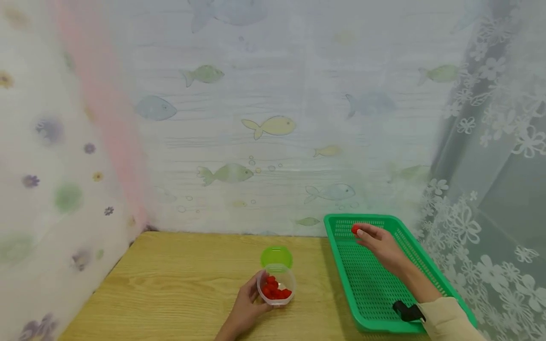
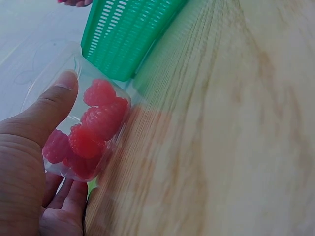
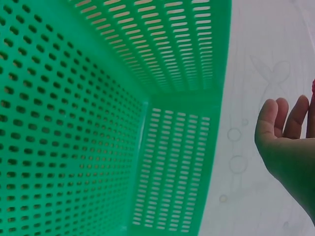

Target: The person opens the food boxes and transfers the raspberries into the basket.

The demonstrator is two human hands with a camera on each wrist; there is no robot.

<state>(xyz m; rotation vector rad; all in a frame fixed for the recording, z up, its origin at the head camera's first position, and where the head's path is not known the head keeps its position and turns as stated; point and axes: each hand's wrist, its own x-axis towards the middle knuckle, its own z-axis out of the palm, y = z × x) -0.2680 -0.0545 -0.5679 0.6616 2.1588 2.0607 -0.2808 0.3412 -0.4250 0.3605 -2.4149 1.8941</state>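
Note:
My left hand (image 1: 249, 305) grips a clear plastic container (image 1: 276, 270) from its left side, the thumb along the wall in the left wrist view. Several red raspberries (image 1: 273, 289) lie inside it, also seen through the wall as berries (image 2: 101, 120). Over the far part of a green basket (image 1: 354, 308), my right hand (image 1: 386, 248) pinches one red raspberry (image 1: 355, 229) at its fingertips. In the right wrist view the hand (image 3: 290, 142) is beside the basket's rim, and the berry is mostly cut off by the frame edge.
A bright green lid (image 1: 276, 256) lies on the wooden table (image 1: 179, 284) just behind the container. The basket stands at the table's right side, and a black object (image 1: 407, 311) shows at my right sleeve. A fish-patterned curtain (image 1: 273, 156) hangs behind.

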